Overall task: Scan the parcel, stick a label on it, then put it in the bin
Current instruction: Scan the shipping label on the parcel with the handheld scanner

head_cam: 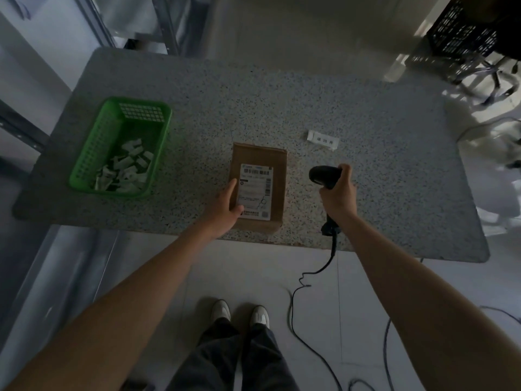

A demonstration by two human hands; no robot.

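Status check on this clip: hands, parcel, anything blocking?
Left hand flat on parcel, steadying. Right hand gripping scanner, off to parcel's right. Loose label waiting on table. Nothing blocking.

Your left hand (pixel 225 206) covers the near-left corner of the parcel (pixel 258 187) and the left edge of its shipping sheet (pixel 256 191), whose print is too small to read. Right of the parcel, your right hand (pixel 337 197) hides the grip of the scanner (pixel 324 176); its cable (pixel 310 328) runs off the bottom edge. Left of the parcel, the white pieces in the green basket (pixel 84 165) are too blurred to identify. Far beyond the parcel, the black crate (pixel 462 32) is cut off by the top edge.
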